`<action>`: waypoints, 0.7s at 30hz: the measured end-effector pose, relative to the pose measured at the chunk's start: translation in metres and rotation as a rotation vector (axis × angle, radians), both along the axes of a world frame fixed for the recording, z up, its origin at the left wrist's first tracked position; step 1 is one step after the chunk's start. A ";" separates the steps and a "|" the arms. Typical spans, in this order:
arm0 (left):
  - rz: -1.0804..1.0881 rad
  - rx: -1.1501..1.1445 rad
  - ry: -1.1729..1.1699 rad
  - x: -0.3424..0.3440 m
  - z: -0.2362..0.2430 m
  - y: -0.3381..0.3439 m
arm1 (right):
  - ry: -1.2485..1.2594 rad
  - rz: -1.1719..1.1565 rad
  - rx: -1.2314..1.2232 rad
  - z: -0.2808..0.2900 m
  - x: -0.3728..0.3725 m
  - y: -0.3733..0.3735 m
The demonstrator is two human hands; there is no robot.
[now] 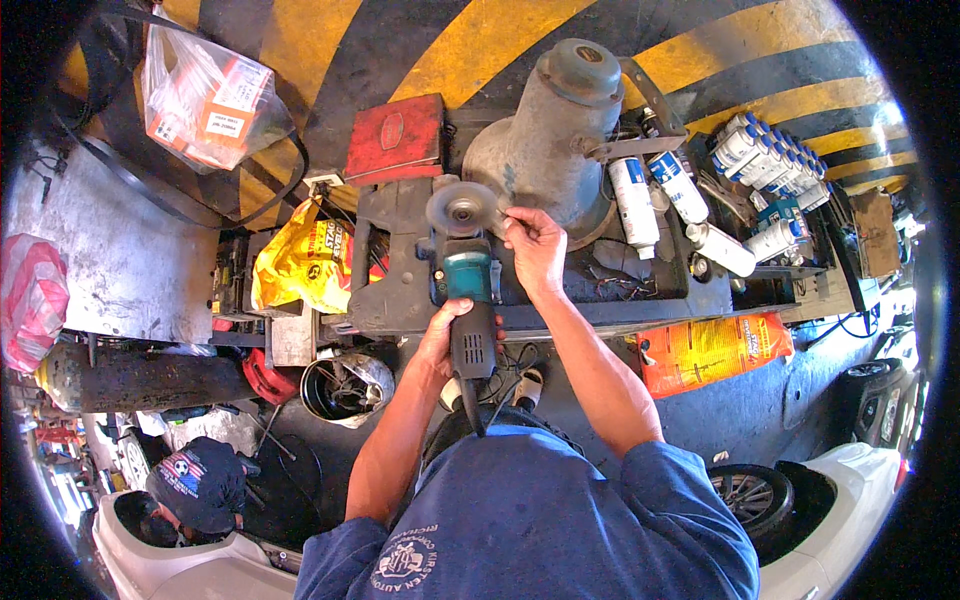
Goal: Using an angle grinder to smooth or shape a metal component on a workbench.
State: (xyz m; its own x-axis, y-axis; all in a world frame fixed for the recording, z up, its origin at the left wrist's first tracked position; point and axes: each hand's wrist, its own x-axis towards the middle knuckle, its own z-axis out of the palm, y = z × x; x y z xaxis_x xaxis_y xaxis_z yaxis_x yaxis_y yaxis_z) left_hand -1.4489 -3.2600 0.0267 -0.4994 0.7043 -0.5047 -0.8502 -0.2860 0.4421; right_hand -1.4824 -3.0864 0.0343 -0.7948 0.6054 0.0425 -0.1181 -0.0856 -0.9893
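My left hand (438, 338) is wrapped round the body of an angle grinder (472, 340), teal at the gear head and black at the motor end. The grinder points away from me over the workbench (390, 290), its cord hanging down toward my body. At its far end sits a round grey disc (462, 209), its face up and its outline soft. Close to the disc's right edge, my right hand (537, 250) is closed in a pinch. Whatever lies between those fingertips is small and mostly hidden, so I cannot make it out.
Behind the disc stand a red case (396, 140) and a large grey metal canister (565, 130). Spray cans (632, 205) crowd the bench's right side. A yellow bag (305, 262) is at left, a bucket (350, 388) below it. Another person (198, 485) crouches by a car at lower left.
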 end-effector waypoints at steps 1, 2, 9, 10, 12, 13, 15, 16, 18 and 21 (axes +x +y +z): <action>-0.002 -0.002 -0.004 0.000 0.000 0.000 | 0.010 0.004 -0.005 -0.001 0.000 0.000; -0.022 0.008 -0.008 0.000 -0.001 0.000 | -0.011 -0.009 -0.008 -0.001 -0.001 0.000; -0.005 0.009 -0.008 -0.001 0.000 0.000 | 0.056 0.003 -0.015 -0.005 -0.003 -0.002; -0.005 0.010 -0.019 -0.001 0.000 0.000 | 0.053 0.016 -0.021 -0.005 -0.001 -0.001; -0.005 0.012 -0.031 -0.001 0.001 0.000 | 0.050 0.028 -0.026 -0.006 0.000 0.001; -0.009 0.016 -0.024 -0.001 0.001 0.000 | 0.079 0.038 -0.068 -0.006 0.001 0.001; -0.013 0.020 -0.017 -0.001 0.001 0.000 | 0.107 0.048 -0.111 -0.006 0.004 0.002; -0.008 0.002 -0.016 -0.002 0.001 0.000 | 0.098 0.078 -0.154 -0.005 0.006 0.004; -0.003 -0.015 -0.015 -0.002 0.000 -0.001 | 0.087 0.108 -0.196 -0.004 0.008 0.007; -0.003 -0.010 -0.023 -0.002 -0.001 -0.001 | 0.114 0.110 -0.459 0.000 0.009 0.012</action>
